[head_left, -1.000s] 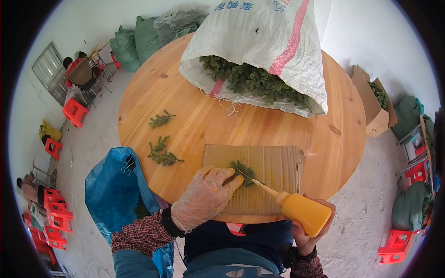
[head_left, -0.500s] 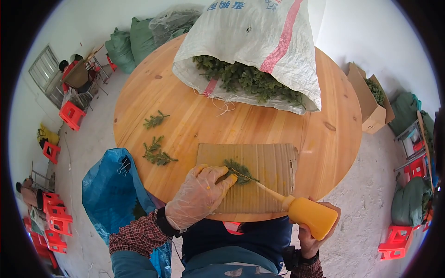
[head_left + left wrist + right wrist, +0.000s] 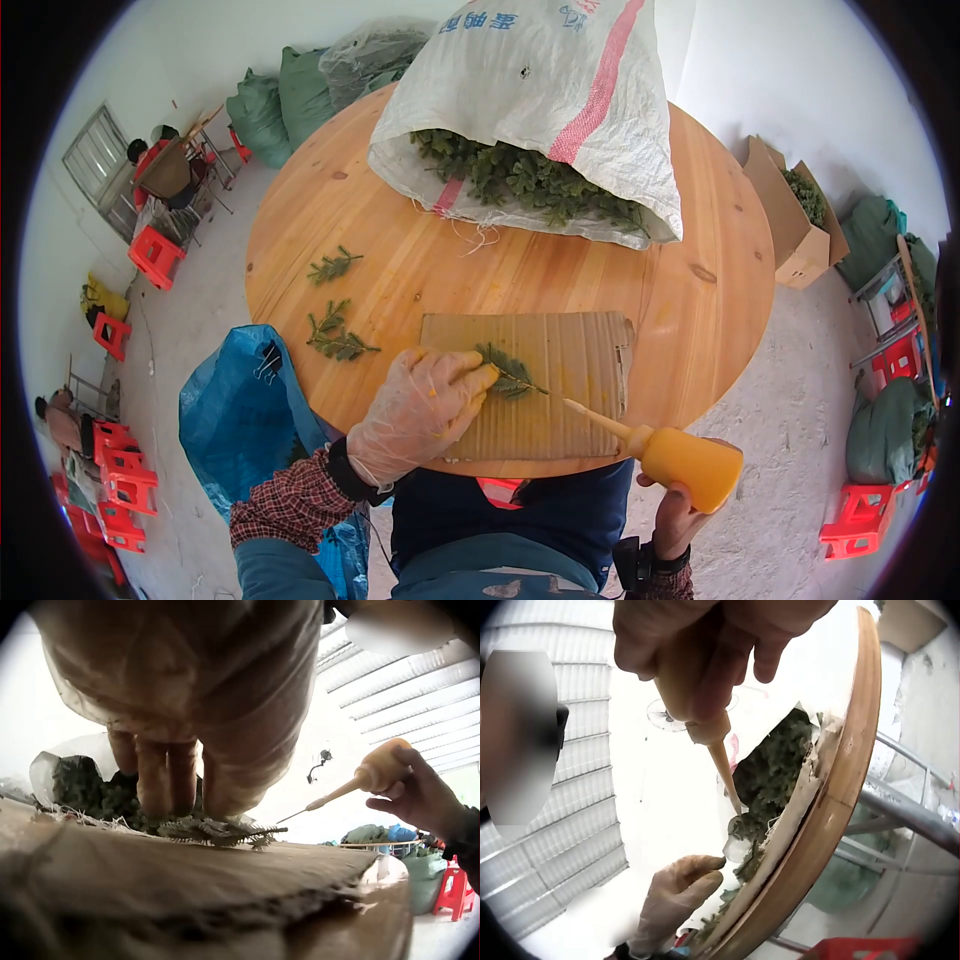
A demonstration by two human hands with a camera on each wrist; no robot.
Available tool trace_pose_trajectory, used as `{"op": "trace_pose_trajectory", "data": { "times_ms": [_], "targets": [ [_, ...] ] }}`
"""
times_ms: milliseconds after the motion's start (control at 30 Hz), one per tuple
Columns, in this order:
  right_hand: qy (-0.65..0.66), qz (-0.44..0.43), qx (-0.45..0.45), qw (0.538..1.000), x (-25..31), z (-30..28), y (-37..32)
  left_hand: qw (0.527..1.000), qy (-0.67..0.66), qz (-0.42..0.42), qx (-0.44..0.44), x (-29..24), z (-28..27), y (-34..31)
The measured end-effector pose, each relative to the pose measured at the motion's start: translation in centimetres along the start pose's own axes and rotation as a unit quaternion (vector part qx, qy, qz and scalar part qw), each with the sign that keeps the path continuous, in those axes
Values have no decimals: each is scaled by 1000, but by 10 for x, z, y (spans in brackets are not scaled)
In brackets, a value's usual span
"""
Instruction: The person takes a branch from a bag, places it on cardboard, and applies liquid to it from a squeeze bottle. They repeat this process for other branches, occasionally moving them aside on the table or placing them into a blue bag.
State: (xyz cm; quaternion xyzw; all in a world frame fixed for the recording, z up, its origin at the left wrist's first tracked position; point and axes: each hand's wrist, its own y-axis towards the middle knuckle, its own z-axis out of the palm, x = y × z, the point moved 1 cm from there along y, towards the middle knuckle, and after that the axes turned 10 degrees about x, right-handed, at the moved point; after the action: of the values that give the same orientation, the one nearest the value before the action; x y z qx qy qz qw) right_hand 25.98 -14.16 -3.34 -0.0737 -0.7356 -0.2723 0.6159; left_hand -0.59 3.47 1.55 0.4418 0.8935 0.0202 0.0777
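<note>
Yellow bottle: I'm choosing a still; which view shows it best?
The head view: bottle shows nearly whole, nozzle to base. In left wrist, the right hand hides its base; in right wrist, much of its body.

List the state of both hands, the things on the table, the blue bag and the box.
Cardboard, flat on the table
Sprig, lying on the cardboard
Left hand, gloved, holding the sprig's end
Bottle, tilted, nozzle towards the sprig
Right hand, ungloved, gripping the bottle
Loose sprigs, lying on the table
White sack, open, holding greenery
Blue bag, open
Box, open, holding greenery
</note>
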Motion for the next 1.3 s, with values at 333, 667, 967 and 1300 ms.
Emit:
{"op": "trace_pose_trajectory", "data": {
  "times_ms": [333,667,967,1300],
  "targets": [
    [282,61,-89,953,-11,30,17,996,27,80,21,13,-2,33],
    [355,95,-18,930,-18,47,21,950,201,-233,56,123,-71,25],
    [321,83,0,943,-19,45,21,986,27,-153,-62,145,-36,163],
    [313,91,24,945,-16,46,21,972,-87,-219,-19,161,-14,181]
  ]
}}
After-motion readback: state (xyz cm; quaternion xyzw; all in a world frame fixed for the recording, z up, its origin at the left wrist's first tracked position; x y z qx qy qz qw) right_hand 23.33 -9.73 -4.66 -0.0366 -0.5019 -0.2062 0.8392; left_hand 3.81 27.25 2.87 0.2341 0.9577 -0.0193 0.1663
